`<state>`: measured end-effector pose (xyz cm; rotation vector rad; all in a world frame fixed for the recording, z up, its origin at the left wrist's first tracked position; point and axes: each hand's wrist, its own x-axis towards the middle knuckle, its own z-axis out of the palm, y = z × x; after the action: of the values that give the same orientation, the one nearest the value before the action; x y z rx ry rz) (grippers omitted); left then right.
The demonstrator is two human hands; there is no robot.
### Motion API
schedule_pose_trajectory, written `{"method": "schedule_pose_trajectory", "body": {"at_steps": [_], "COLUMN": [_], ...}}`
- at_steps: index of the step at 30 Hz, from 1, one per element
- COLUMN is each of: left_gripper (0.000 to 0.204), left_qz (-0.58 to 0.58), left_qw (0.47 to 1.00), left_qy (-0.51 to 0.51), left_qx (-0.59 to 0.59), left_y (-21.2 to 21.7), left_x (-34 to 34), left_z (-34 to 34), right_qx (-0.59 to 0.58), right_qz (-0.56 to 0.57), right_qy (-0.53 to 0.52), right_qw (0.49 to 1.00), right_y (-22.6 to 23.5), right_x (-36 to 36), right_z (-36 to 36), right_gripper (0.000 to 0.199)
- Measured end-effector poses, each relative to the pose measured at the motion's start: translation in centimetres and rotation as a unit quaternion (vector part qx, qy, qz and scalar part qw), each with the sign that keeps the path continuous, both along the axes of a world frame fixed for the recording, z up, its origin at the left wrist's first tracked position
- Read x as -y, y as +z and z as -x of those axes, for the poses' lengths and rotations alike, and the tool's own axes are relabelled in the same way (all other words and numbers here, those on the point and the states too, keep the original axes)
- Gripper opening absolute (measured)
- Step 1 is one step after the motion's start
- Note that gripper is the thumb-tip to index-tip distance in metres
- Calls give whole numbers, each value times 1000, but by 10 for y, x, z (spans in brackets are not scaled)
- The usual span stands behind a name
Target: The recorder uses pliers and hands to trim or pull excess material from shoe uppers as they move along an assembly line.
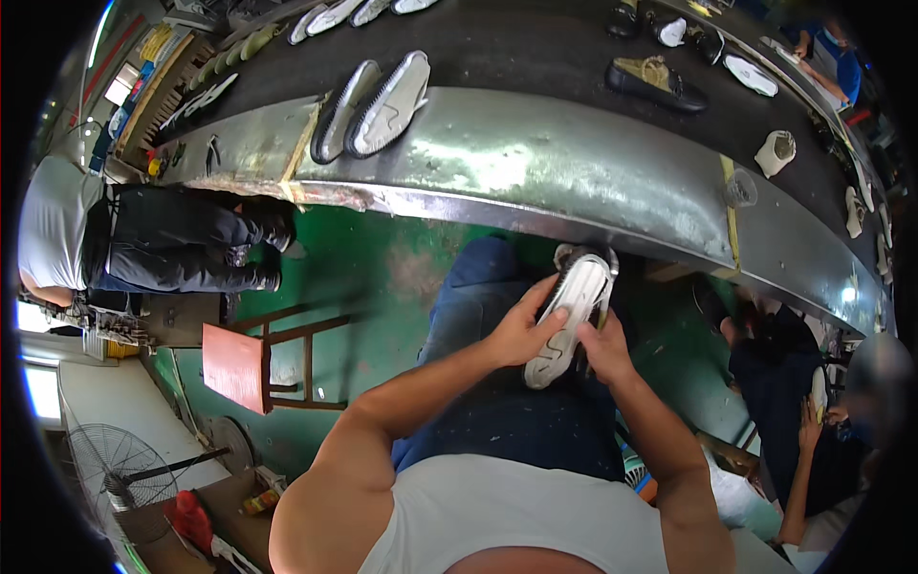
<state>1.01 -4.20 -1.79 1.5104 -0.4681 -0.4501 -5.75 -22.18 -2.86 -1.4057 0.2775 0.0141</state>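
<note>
Above my lap, close to the metal edge of the bench, I hold a white and grey shoe (581,292) with dark parts along its side. My left hand (524,330) grips its left side, with the thumb lying across the pale surface. On the other side my right hand (606,350) is closed at the shoe's edge, thumb pressed near it; its other fingers are mostly hidden. Whether a small tool is in that hand I cannot make out. A pair of white shoes with dark soles (387,107) rests on the metal ledge ahead, to the left.
A dark conveyor belt (516,48) carries several shoes, among them a black and olive shoe (655,84). A clear plastic cup (740,187) stands on the metal ledge (574,143). To the left are a wooden stool (236,368) and a standing person (143,230); another person (813,421) works at right.
</note>
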Motion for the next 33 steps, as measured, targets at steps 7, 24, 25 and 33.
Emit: {"method": "schedule_pose_trajectory", "body": {"at_steps": [7,24,25,33], "left_gripper": [63,58,56,48], "left_qz": [-146,11,28,10], "left_qw": [982,986,981,990], "left_qy": [-76,-166,-178,-108], "left_qx": [-88,-23,-66,-93], "left_y": [-22,12,11,11], "left_x": [-35,-10,-12,-25], "left_z": [5,-34,-35,-37], "right_qx": [-63,211,211,54], "right_qz": [131,414,424,269], "right_qy": [77,66,112,175], "right_qw": [986,883,873,946], "right_y": [-2,72,74,81], "right_x": [0,4,11,23], "right_z": [5,-38,-39,-57], "right_gripper": [52,52,45,26]}}
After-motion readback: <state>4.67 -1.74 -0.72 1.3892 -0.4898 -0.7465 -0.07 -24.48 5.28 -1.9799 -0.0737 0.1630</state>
